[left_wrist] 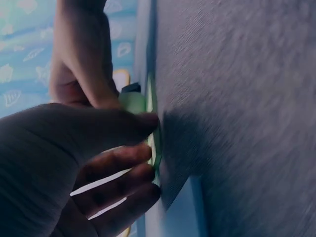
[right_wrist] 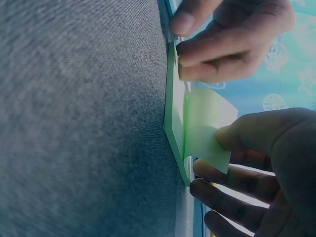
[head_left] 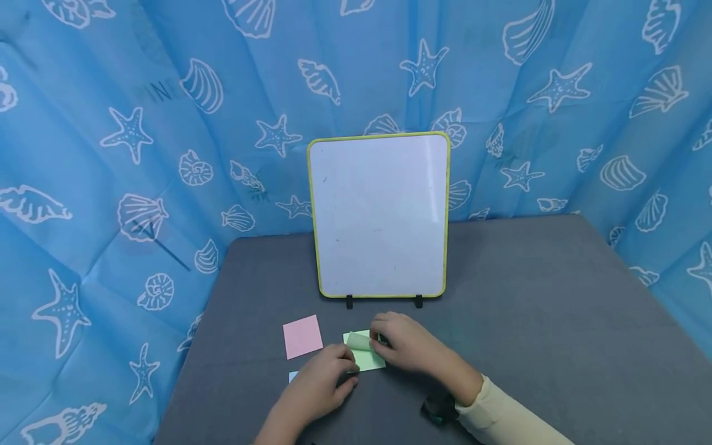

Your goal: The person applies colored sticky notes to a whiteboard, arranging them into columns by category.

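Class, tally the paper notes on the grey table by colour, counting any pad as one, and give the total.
Pink square paper note: 1
Light green paper note pad: 1
Light blue paper note, mostly hidden by the left hand in the head view: 1
Total: 3

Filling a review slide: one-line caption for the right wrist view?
Right hand pinching a sheet curled up from a green pad, left hand at the pad's edge.

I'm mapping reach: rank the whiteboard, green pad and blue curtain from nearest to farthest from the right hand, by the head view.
1. Green pad: its lifted sheet in the right hand.
2. Whiteboard: standing beyond the hand.
3. Blue curtain: behind the whiteboard.
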`<action>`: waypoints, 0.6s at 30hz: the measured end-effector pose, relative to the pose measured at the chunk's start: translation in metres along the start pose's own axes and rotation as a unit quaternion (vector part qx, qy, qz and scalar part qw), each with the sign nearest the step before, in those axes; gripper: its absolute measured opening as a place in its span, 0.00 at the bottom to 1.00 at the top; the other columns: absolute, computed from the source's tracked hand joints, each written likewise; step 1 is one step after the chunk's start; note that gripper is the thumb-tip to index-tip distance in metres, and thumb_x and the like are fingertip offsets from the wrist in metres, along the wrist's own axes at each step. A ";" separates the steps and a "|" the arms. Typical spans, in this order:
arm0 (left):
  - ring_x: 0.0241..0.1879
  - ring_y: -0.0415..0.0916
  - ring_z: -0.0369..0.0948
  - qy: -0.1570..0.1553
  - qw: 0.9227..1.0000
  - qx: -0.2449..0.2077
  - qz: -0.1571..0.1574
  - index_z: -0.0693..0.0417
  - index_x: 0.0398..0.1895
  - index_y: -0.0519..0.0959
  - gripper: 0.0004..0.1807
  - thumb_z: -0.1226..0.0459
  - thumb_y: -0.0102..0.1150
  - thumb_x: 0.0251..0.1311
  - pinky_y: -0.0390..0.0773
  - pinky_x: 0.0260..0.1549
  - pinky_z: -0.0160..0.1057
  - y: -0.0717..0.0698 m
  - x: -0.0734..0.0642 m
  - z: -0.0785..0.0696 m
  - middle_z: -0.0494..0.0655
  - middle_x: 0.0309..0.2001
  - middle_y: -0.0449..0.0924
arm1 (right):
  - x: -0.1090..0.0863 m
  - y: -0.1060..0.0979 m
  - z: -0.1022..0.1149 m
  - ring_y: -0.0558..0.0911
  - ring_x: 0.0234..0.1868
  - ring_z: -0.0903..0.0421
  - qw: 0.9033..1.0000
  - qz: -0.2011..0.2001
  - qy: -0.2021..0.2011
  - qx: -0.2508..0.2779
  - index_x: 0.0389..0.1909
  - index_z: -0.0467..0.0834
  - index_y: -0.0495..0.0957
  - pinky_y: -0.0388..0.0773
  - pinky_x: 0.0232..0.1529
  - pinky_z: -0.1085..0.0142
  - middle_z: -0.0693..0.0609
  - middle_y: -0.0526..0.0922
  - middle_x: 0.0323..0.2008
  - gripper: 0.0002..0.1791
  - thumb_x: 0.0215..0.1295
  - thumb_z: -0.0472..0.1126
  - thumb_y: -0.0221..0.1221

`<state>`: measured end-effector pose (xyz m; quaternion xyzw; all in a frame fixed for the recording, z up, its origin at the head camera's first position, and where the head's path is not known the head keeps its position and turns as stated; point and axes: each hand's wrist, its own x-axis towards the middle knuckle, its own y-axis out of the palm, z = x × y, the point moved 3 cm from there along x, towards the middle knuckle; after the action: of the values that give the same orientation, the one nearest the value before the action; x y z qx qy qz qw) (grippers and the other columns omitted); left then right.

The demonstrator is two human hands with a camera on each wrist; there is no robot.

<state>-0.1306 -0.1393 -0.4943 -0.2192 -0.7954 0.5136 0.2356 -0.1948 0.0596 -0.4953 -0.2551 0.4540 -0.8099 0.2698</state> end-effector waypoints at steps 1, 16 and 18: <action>0.43 0.76 0.34 -0.001 1.000 0.004 0.005 0.50 0.41 0.91 0.04 0.64 0.74 0.64 0.81 0.44 0.34 0.001 0.000 -0.001 0.37 0.44 0.80 | 0.000 0.000 0.000 0.73 0.32 0.67 1.000 0.001 -0.001 0.001 0.36 0.54 0.82 0.74 0.36 0.67 0.62 0.80 0.34 0.05 0.75 0.43 0.65; 0.43 0.75 0.35 -0.009 0.999 0.016 -0.027 0.48 0.41 0.91 0.05 0.66 0.69 0.68 0.81 0.43 0.35 0.006 0.001 -0.001 0.38 0.46 0.80 | -0.001 0.000 0.001 0.71 0.32 0.67 1.000 0.007 0.008 0.002 0.35 0.55 0.81 0.73 0.36 0.67 0.63 0.79 0.33 0.06 0.76 0.45 0.64; 0.43 0.76 0.36 -0.010 0.999 0.023 -0.030 0.48 0.41 0.91 0.05 0.66 0.69 0.68 0.82 0.44 0.35 0.007 0.001 -0.001 0.39 0.46 0.81 | -0.001 0.000 0.000 0.71 0.32 0.67 1.000 0.006 0.008 0.001 0.35 0.56 0.81 0.73 0.36 0.67 0.63 0.79 0.33 0.07 0.76 0.45 0.64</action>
<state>-0.1304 -0.1352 -0.5003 -0.1846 -0.7918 0.5266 0.2483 -0.1940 0.0603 -0.4950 -0.2459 0.4568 -0.8108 0.2711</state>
